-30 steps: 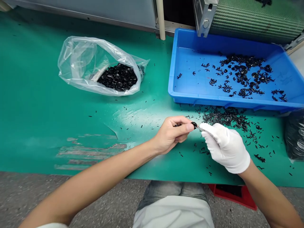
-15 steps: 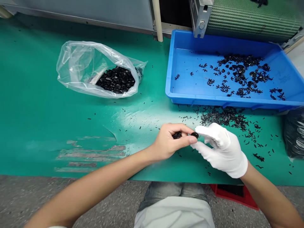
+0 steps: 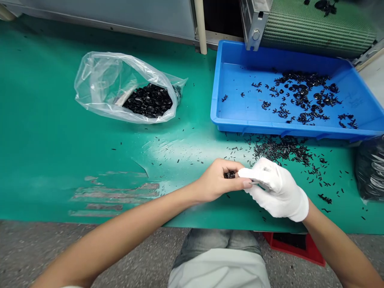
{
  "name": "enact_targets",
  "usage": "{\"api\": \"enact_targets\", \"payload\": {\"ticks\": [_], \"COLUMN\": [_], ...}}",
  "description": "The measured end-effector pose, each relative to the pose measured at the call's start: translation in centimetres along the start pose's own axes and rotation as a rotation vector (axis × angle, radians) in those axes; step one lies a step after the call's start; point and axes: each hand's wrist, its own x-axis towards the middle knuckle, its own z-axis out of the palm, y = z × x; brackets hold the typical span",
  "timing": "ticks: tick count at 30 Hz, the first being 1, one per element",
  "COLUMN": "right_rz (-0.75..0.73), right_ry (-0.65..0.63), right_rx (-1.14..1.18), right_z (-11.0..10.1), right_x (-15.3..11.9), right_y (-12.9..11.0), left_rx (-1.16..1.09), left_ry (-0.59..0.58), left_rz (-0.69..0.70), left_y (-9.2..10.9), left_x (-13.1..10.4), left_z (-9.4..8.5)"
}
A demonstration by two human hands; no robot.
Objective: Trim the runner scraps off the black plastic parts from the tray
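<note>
My bare left hand [image 3: 220,180] is closed around small glossy black plastic pieces [image 3: 229,175], which show between thumb and index finger. In its white glove, my right hand [image 3: 274,188] meets the left fingertips, fingers bent and pressed together. A thin greyish edge [image 3: 255,183] peeks out between the gloved fingers; the rest of it is hidden. The round black piece at the left fingertips is covered by the glove. Beyond the hands lies a heap of short black plastic bits [image 3: 282,149] on the green tabletop [image 3: 180,212].
A blue tray [image 3: 288,130] with branched and round black parts stands under the green conveyor belt [image 3: 315,30]. An open clear bag [image 3: 99,90] of black discs lies at left. At right is a dark filled bag [image 3: 370,170]; a red bin [image 3: 315,254] sits below the edge.
My right glove has moved left over the left fingertips, covering the round black piece. My left hand has shifted slightly right. Black parts on the belt have come further toward the tray.
</note>
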Motion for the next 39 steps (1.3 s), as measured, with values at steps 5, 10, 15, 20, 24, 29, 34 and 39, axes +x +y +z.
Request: {"api": "enact_targets", "payload": {"ticks": [5,10,15,20,24,29,34,39], "right_rz": [0.084,0.175,0.132,0.132,0.076,-0.054,-0.072,-0.056], "right_ry": [0.051,0.174,0.12,0.07,0.069,-0.034,-0.044,-0.012], "right_rx": [-0.012,-0.08,-0.087,0.001,-0.113,-0.472,-0.587,-0.641], "right_z": [0.3,0.8,0.6,0.1,-0.8,-1.4,-1.5,-1.7], "right_x": [-0.1,-0.2,0.0,-0.3,-0.5,-0.6,-0.8,-0.9], "right_y": [0.2,0.2,0.1,0.2,0.4,0.6,0.5,0.5], "left_rx": [-0.385,-0.575,-0.565,-0.253,0.237,0.585,0.627,0.625], "left_ry": [0.0,0.027,-0.042,-0.008,0.112,0.16,0.193,0.25], "left_rz": [-0.201,-0.309,-0.323,-0.128,0.284,0.568,0.614,0.597], "left_y": [-0.7,-0.8,-0.8,-0.4,0.4,0.1,-0.2,0.0], "left_x": [0.2,0.2,0.2,0.1,-0.4,-0.6,-0.5,-0.6], "left_z": [0.5,1.0,0.7,0.1,-0.2,-0.4,-0.5,-0.6]}}
